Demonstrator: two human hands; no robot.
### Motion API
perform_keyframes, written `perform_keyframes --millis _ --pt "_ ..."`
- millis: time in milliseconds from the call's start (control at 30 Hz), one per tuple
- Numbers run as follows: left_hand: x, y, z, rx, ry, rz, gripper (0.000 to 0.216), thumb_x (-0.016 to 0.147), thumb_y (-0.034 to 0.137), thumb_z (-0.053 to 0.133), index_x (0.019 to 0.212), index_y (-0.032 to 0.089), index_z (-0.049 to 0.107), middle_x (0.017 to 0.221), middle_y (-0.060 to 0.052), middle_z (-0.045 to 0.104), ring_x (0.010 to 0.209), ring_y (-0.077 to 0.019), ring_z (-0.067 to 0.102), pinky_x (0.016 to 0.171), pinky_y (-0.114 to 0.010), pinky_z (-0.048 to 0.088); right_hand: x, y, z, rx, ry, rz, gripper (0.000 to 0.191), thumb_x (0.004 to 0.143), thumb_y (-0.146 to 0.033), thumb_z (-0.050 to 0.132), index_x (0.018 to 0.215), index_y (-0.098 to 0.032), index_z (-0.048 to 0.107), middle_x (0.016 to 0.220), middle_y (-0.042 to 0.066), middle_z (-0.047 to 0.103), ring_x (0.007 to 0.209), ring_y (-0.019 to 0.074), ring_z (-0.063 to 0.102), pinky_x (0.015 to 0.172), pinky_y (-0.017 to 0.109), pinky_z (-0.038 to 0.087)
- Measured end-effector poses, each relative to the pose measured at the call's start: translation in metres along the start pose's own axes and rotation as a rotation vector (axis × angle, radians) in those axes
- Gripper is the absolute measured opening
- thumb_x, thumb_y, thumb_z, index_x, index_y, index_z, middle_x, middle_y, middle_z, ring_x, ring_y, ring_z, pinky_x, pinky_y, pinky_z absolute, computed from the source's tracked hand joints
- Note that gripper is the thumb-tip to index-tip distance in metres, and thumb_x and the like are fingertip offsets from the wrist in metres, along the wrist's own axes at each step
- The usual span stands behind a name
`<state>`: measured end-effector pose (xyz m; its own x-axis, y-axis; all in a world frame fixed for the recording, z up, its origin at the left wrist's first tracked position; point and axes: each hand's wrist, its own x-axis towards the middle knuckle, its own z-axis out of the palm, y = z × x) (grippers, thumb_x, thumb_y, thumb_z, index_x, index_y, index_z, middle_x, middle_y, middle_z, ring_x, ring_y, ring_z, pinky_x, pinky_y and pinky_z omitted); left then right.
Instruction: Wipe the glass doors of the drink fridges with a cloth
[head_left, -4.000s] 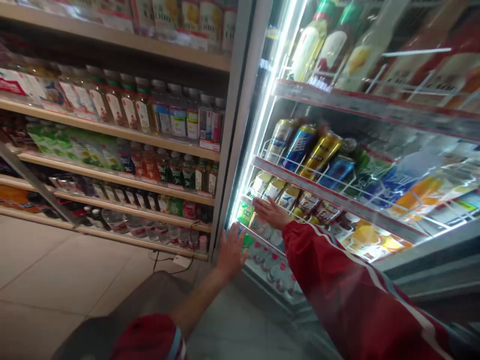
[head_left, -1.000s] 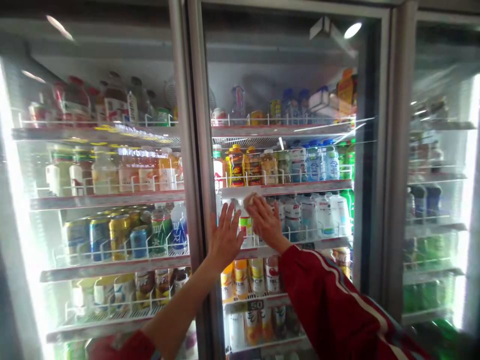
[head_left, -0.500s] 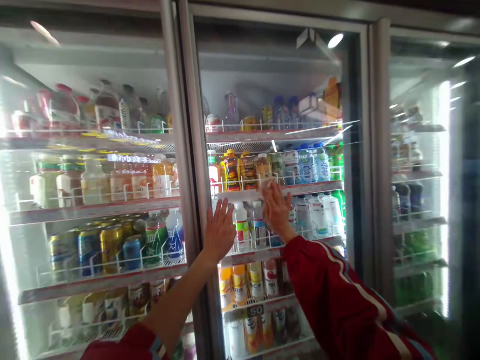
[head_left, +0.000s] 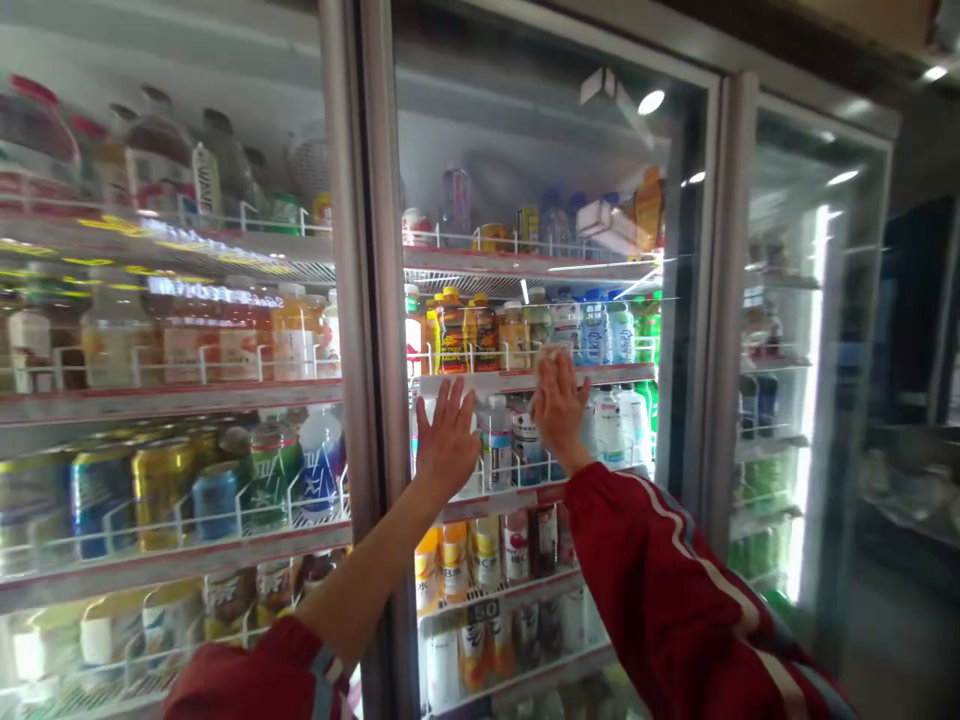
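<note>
My left hand (head_left: pixel 448 440) lies on the glass door (head_left: pixel 495 130) of the middle fridge section, fingers spread, with nothing in it. To its right, my right hand (head_left: pixel 560 405) is against the same pane, its fingers close together and bent. A small pale wad (head_left: pixel 553 353) shows at those fingertips; blur hides what it is made of. Behind the glass, dark-labelled bottles with yellow caps (head_left: pixel 452 335) stand on a shelf just above my hands. Blue-labelled bottles (head_left: pixel 594 330) stand farther right on that shelf.
A metal door frame (head_left: pixel 371 300) divides the middle door from the left section, where cans (head_left: pixel 161 490) and bottles stand on wire-fronted shelves. Another glass door (head_left: pixel 810 180) lies to the right. Ceiling lights reflect in the panes.
My view has shifted, showing more room beyond the fridge's right end. My right hand has moved slightly right across the glass. My left hand stays flat on the pane.
</note>
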<state>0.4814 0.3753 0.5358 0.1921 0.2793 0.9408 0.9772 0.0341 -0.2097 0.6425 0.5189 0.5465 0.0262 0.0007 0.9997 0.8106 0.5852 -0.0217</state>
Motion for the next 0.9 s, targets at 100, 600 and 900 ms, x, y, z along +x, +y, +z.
perform_keyframes --millis 100,600,900 --pt "0.005 0.003 0.003 0.038 0.006 -0.016 0.055 0.082 0.024 0.052 0.135 0.016 0.040 0.148 -0.014 0.034 0.142 -0.0224 0.020 0.117 -0.050 0.005 0.004 0.016 0.005 0.021 0.026 0.111 0.047 0.090 -0.023 0.036 0.135 -0.014 0.045 0.145 0.017 0.039 0.139 0.0260 0.028 0.110 0.055 0.016" --pt "0.030 0.048 0.040 0.048 -0.002 -0.107 0.057 0.085 0.028 0.046 0.140 0.016 0.036 0.149 -0.015 0.030 0.141 -0.0277 0.022 0.114 -0.058 0.003 0.008 0.136 0.000 0.053 0.031 0.147 0.047 0.091 -0.025 0.035 0.135 -0.015 0.046 0.147 0.017 0.037 0.139 0.0268 0.028 0.110 0.055 0.015" --pt "0.043 0.100 0.069 0.012 0.012 -0.024 0.054 0.085 0.026 0.046 0.137 0.015 0.039 0.147 -0.016 0.034 0.141 -0.0246 0.024 0.115 -0.054 0.003 -0.009 0.101 0.001 0.130 0.016 -0.150 0.040 0.089 -0.022 0.039 0.126 -0.024 0.055 0.141 0.008 0.047 0.139 0.0211 0.029 0.114 0.049 0.009"
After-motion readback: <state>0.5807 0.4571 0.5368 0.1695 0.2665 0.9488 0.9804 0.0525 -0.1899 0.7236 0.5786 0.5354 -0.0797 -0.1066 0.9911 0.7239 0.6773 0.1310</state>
